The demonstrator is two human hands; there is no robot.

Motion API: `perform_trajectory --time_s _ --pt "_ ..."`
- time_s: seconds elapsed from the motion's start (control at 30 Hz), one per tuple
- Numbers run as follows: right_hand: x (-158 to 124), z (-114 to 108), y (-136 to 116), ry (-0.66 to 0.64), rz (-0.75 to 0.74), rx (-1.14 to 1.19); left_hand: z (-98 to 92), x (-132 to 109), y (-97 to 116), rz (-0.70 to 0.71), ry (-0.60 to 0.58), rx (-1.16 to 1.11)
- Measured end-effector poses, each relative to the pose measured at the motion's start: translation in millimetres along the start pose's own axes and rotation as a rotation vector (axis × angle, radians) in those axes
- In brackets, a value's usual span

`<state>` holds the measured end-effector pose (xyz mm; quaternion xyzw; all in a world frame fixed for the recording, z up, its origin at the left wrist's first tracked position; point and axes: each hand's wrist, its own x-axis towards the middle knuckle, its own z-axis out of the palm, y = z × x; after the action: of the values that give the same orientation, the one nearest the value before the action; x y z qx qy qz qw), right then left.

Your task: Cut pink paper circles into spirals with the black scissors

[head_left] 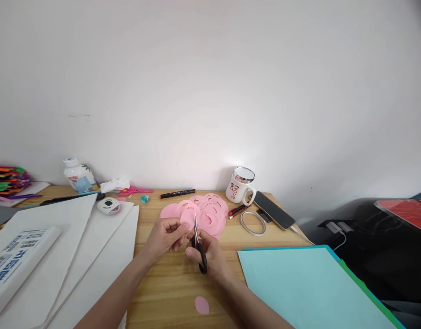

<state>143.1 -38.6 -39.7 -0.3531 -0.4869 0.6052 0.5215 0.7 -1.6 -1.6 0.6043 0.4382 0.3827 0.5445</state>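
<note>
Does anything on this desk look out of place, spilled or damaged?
Nothing spilled or broken. One small pink paper scrap lies alone on the table near the front edge, apart from the pile of pink rings; a crumpled tissue lies at the back.

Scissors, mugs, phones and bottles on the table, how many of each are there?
Scissors: 2, the black scissors in the right hand and the pink scissors lying loose further back
Mug: 1
Phone: 1
Bottle: 1
Total: 5
</note>
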Motion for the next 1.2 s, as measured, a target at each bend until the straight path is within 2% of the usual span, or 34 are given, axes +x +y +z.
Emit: perform_trajectory --time_s 0.4,0.83,1.07,1.2 --pt "-0.3 1.2 -0.2 0.028 0.059 -0.041 -1.9 0.6 2.1 0.018 0.018 0.014" --pt "0.4 2.4 1.8 0.017 0.088 0.074 -3.0 1.6 4.6 0.066 0.090 -0.058" --pt "0.6 3.1 3.9 0.006 0.048 0.047 2.5 0.9 -0.8 0.029 -0.031 -0.019" --pt "0.5 2.4 6.9 -0.023 0.070 0.045 4.3 0.1 0.9 0.034 -0.018 -0.016"
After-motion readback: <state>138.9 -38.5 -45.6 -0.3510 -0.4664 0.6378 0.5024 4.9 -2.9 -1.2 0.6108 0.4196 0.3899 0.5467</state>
